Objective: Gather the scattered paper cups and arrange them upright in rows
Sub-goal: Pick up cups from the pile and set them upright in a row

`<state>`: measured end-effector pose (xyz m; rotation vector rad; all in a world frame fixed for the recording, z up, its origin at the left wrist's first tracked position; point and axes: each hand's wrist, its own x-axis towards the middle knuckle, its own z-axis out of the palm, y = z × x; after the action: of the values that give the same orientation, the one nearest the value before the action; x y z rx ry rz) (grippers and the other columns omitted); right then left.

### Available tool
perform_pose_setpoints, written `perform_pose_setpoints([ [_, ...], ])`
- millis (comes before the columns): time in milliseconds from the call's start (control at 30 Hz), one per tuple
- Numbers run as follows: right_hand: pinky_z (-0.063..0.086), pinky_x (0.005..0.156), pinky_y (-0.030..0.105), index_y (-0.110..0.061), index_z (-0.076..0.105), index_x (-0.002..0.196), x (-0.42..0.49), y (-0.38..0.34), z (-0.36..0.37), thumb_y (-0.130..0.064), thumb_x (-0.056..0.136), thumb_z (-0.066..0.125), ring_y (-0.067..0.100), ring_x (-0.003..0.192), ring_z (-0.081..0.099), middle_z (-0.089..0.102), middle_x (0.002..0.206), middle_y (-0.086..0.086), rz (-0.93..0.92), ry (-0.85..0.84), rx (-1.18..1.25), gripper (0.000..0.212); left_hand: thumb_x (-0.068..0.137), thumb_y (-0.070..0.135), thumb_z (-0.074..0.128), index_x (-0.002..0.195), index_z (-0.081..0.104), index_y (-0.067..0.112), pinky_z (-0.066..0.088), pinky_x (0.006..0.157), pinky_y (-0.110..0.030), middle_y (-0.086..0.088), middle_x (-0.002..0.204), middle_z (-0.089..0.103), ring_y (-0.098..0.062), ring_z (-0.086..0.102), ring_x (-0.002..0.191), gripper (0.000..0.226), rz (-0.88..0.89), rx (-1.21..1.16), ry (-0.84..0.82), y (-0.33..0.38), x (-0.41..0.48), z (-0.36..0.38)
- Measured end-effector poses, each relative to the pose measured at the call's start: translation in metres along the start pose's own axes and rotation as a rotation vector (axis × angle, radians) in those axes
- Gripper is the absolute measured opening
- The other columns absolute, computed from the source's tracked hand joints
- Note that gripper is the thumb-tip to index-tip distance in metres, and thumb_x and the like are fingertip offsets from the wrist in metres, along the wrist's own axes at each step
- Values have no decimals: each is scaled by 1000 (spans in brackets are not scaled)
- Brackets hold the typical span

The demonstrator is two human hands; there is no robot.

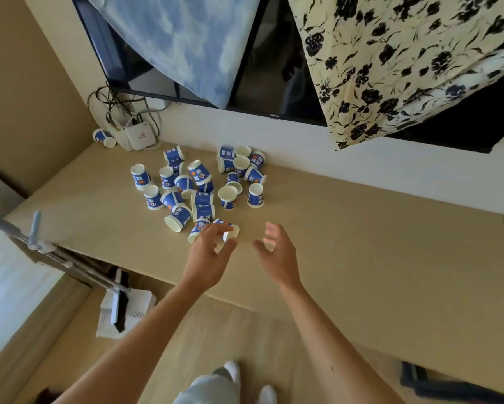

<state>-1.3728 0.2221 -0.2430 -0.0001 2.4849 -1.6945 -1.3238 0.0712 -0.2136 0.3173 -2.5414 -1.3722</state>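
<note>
Left hand [208, 255] curls round tipped cup [231, 232]; right hand [277, 252] spread, empty, beside.

Blue-and-white printed paper cups [201, 196] on the pale beige wooden counter [361, 243]; cream cloth with black flowers [405, 59] upper right; cloud-mottled blue cloth [186, 39] upper left.
</note>
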Motion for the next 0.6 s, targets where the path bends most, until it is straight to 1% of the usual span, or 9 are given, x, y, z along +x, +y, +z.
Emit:
perform_pose_setpoints([
  [133, 50, 99, 33, -15, 52, 139, 40, 10, 11, -16, 90, 70, 17, 112, 63, 60, 131, 4, 40, -7, -8, 52, 91, 21, 64, 106, 64, 19, 52, 85, -38, 5, 107, 61, -15, 61, 96, 16, -19, 8, -51, -25, 47, 17],
  [200, 50, 98, 30, -16, 51, 139, 57, 13, 17, -17, 90, 70, 16, 113, 62, 59, 131, 3, 72, -5, -2, 52, 89, 23, 64, 104, 63, 22, 50, 83, -36, 10, 102, 57, -16, 61, 92, 15, -26, 36, -89, -41, 71, 27],
  [267, 50, 98, 30, -17, 51, 138, 76, 15, 23, -17, 91, 69, 17, 114, 62, 58, 131, 2, 104, -3, 0, 51, 87, 24, 66, 106, 62, 24, 45, 80, -30, 16, 98, 53, -12, 57, 89, 19, -40, 86, -113, -59, 96, 36],
  [333, 50, 98, 31, -18, 50, 137, 91, 17, 27, -19, 91, 69, 16, 114, 62, 58, 132, 2, 116, -4, -17, 50, 85, 24, 68, 113, 61, 23, 36, 82, -24, 14, 105, 53, -9, 51, 96, 28, -45, 160, -147, -76, 117, 43],
  [367, 50, 98, 31, -18, 50, 138, 102, 18, 30, -20, 91, 69, 16, 113, 61, 58, 133, 1, 116, -2, -36, 50, 85, 23, 69, 117, 59, 21, 35, 85, -24, 10, 111, 54, -11, 49, 103, 33, -53, 209, -184, -86, 129, 46],
  [467, 49, 96, 29, -18, 50, 139, 128, 20, 34, -23, 92, 69, 15, 113, 62, 58, 134, 1, 128, 25, -72, 52, 81, 15, 70, 129, 51, 18, 39, 100, -34, -2, 129, 51, -24, 45, 122, 51, -88, 354, -345, -112, 154, 53],
  [533, 49, 98, 30, -17, 50, 139, 142, 21, 36, -23, 92, 69, 16, 113, 62, 58, 134, 1, 140, 34, -77, 52, 77, 10, 71, 136, 44, 19, 39, 107, -38, -2, 136, 46, -25, 41, 129, 66, -87, 456, -443, -125, 163, 55],
  [600, 49, 100, 33, -16, 49, 140, 150, 22, 40, -23, 92, 70, 17, 114, 62, 58, 135, 2, 152, 21, -89, 52, 72, 7, 73, 143, 35, 22, 35, 112, -39, 2, 143, 39, -23, 34, 136, 81, -48, 623, -554, -135, 168, 58],
])
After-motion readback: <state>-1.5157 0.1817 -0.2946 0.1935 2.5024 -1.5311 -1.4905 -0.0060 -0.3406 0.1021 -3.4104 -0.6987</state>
